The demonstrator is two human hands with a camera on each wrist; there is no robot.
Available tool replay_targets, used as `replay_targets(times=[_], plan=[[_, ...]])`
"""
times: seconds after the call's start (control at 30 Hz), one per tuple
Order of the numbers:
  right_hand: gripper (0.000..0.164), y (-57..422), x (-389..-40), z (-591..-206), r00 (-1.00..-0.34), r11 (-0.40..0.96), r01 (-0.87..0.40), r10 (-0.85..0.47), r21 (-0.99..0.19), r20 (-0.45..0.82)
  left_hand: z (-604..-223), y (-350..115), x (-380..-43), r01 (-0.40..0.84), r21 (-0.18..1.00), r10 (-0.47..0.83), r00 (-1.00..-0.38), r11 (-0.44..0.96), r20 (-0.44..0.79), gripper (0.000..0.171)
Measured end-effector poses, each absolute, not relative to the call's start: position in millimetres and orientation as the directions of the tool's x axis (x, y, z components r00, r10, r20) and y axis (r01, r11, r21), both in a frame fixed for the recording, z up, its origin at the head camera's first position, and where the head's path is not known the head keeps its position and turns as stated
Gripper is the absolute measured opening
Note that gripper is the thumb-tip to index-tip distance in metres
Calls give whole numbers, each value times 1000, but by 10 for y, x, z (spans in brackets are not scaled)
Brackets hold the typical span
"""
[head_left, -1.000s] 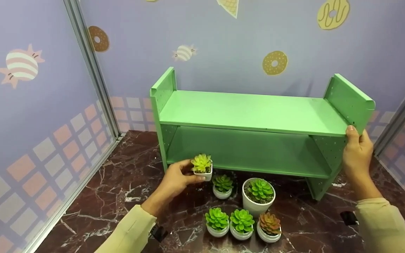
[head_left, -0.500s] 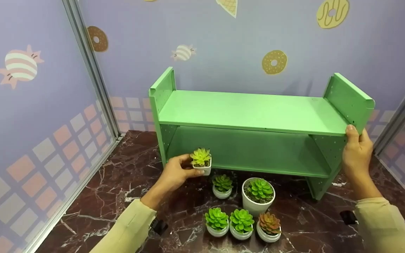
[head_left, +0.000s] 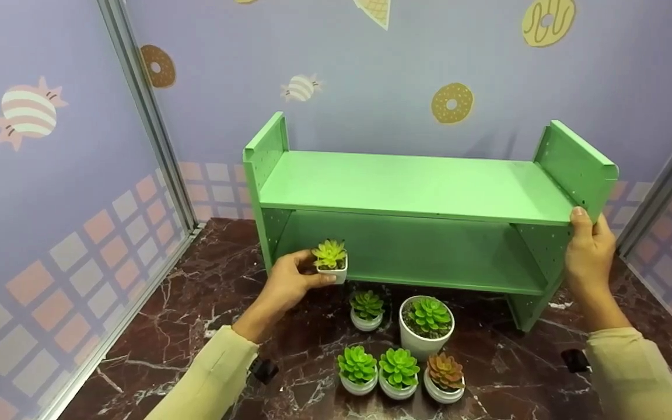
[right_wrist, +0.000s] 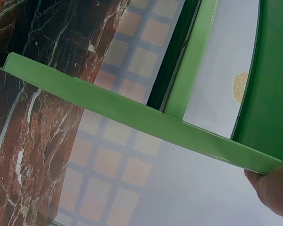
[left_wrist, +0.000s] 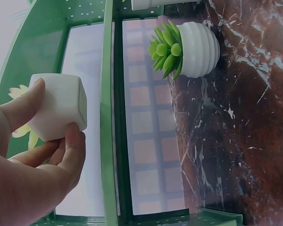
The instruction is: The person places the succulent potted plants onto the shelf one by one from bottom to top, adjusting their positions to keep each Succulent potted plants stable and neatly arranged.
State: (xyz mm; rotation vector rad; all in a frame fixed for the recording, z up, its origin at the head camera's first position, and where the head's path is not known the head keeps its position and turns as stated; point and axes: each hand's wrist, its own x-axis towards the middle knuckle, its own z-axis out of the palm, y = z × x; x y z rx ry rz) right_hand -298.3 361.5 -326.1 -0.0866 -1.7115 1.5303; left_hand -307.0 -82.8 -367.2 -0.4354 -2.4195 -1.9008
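My left hand point(head_left: 289, 281) pinches a small square white pot with a yellow-green succulent point(head_left: 331, 256) between thumb and fingers, held off the table in front of the lower shelf's left part. In the left wrist view the white pot point(left_wrist: 61, 106) shows its side and base. My right hand point(head_left: 591, 256) grips the right side panel of a green two-tier shelf point(head_left: 417, 185), thumb on its front edge. In the right wrist view only part of that hand point(right_wrist: 277, 190) shows, at the panel's edge.
On the dark marble table point(head_left: 184, 326) before the shelf stand a small potted succulent point(head_left: 366, 309), a larger white pot point(head_left: 423, 341), and a front row of two green succulents point(head_left: 357, 373) and a reddish-brown one point(head_left: 444, 379). Patterned walls point(head_left: 359, 70) enclose the table.
My left hand has lifted the square-potted succulent a little, up and toward the lower shelf. The right hand keeps its grip on the side panel. The head view has shifted slightly.
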Motion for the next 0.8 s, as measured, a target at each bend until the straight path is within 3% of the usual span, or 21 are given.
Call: replay_targets(times=[0.2, 0.57, 0.8], plan=[[31, 3611, -2990, -3275, -635, 285, -469, 549, -836, 544, -3653, -824, -3113, 228, 945, 187, -965, 236, 186, 45], [35, 3615, -2983, -3282, -655, 294, -449, 534, -844, 535, -3642, -843, -3168, 197, 935, 145, -976, 296, 160, 41], [35, 3629, -2973, -3281, -662, 291, -433, 540, -853, 520, -3643, -789, -3230, 197, 936, 133, -977, 291, 164, 51]])
